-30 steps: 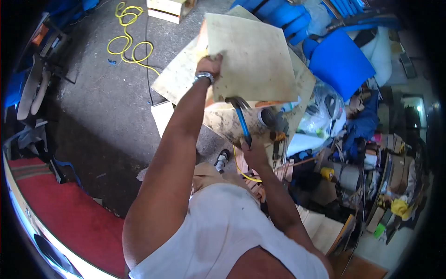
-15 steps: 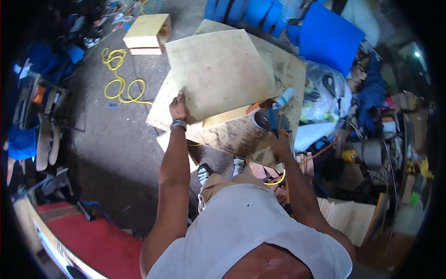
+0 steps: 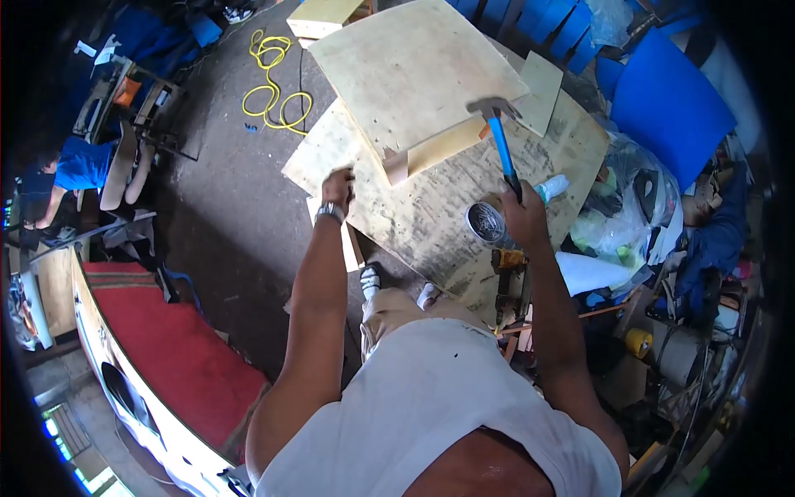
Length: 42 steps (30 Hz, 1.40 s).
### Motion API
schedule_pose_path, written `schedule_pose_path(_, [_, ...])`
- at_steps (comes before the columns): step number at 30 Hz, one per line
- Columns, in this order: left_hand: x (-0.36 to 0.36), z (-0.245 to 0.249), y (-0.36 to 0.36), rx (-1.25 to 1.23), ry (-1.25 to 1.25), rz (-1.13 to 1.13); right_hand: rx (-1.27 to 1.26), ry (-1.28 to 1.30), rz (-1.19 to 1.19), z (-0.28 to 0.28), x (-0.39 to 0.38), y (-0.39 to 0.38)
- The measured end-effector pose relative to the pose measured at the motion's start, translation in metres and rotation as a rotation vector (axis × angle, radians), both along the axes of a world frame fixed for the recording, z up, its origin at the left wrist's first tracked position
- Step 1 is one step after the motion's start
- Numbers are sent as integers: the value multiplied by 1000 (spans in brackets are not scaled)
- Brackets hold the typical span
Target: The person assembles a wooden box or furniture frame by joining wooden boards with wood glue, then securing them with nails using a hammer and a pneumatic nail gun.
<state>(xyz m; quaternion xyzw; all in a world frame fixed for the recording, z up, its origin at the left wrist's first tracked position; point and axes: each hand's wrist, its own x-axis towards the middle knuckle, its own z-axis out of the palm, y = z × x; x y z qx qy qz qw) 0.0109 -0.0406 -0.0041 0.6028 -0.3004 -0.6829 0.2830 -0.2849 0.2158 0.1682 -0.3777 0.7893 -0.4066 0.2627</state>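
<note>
My right hand (image 3: 526, 217) grips the black end of a blue-handled hammer (image 3: 503, 149), its dark head raised over the lower right edge of a pale wooden panel (image 3: 414, 74). A narrow board (image 3: 447, 145) stands under that panel's near edge. My left hand (image 3: 338, 187), with a metal watch at the wrist, hovers by the left edge of the large stained plywood (image 3: 406, 219), fingers curled; what they hold, if anything, is too small to see. Beside my right hand a round tin of nails (image 3: 485, 222) sits on the plywood, with a yellow-black power tool (image 3: 509, 261) nearer me.
A yellow hose (image 3: 269, 95) coils on the floor, near a wooden box (image 3: 325, 16). Blue sheets (image 3: 671, 108) and plastic bags (image 3: 621, 207) lie at the right. A red-covered surface (image 3: 166, 340) is at lower left. Another person in a blue shirt (image 3: 85, 163) is at far left.
The view has shifted, with the scene lower left now seen more. My left hand has let go of the panel's left edge. My right hand has raised the hammer over the panel's edge.
</note>
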Motion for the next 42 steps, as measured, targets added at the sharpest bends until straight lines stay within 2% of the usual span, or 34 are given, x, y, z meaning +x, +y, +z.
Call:
schedule_pose_path(1, [23, -34, 20, 138, -34, -38, -104, -13, 10, 26, 10, -6])
schedule_pose_path(2, [41, -42, 54, 127, 93, -47, -210, -26, 15, 54, 20, -12])
schedule_pose_path(4, [60, -61, 108, 269, 146, 1, -665, -177, 94, 104, 34, -19])
schedule_pose_path(5, [69, -73, 131, 239, 215, -77, -858, -110, 136, 133, 37, -23])
schedule_pose_path(7, [74, -78, 165, 243, 266, -167, -1295, -177, 226, 169, 52, -39])
schedule_pose_path(8, [72, -67, 175, 275, 246, -184, -1540, -319, 266, 175, 63, -48])
schedule_pose_path(9, [76, -74, 180, 332, 369, -239, -1538, -357, 410, 147, 62, -55])
schedule_pose_path(10, [85, -102, 185, 288, 415, -357, -1085, -52, 320, 91, 60, -50])
schedule_pose_path(11, [76, -88, 185, 324, 481, -285, -629, 330, 322, 34, 58, -46])
schedule_pose_path(12, [70, -57, 189, 370, 540, -216, -105, 460, 276, -17, 65, -31])
schedule_pose_path(13, [69, -35, 190, 383, 555, -187, 256, 345, 355, -46, 69, -21])
schedule_pose_path(15, [65, -6, 166, 375, 584, -135, 246, 329, 296, -38, 76, -8])
schedule_pose_path(16, [75, -8, 157, 332, 705, -141, 251, 296, 266, -37, 88, 4])
schedule_pose_path(18, [70, -7, 132, 286, 981, -222, 444, 324, 279, -36, 101, 34])
schedule_pose_path(19, [71, 6, 120, 289, 914, -192, 512, 358, 261, -37, 96, 35])
schedule_pose_path(22, [66, 43, 74, 107, 855, -336, 577, 112, 157, -53, 109, 75])
schedule_pose_path(25, [58, 80, 30, 13, 1022, -390, 682, 42, 36, -78, 129, 113])
schedule_pose_path(26, [58, 98, 20, 25, 884, -319, 649, -23, -16, -76, 139, 117])
schedule_pose_path(28, [57, 120, -3, -37, 837, -302, 597, -152, -93, -68, 155, 124])
schedule_pose_path(30, [53, 125, -27, -69, 1066, -406, 560, -125, -110, -79, 163, 132])
schedule_pose_path(32, [45, 129, -33, -95, 1031, -361, 518, -91, -141, -82, 169, 136])
schedule_pose_path(34, [36, 118, -33, -149, 803, -305, 453, -93, -153, -82, 173, 133])
schedule_pose_path(36, [27, 117, -27, -222, 485, -391, 459, -126, -162, -77, 171, 125])
schedule_pose_path(37, [19, 119, -23, -276, 321, -431, 385, -43, -139, -68, 172, 121])
schedule_pose_path(40, [10, 129, -14, -294, 271, -402, 297, -77, -194, -39, 176, 102])
schedule_pose_path(41, [13, 126, -13, -258, 292, -401, 149, -65, -199, -46, 177, 104])
schedule_pose_path(42, [15, 122, -13, -223, 312, -401, 151, -169, -220, -52, 176, 107])
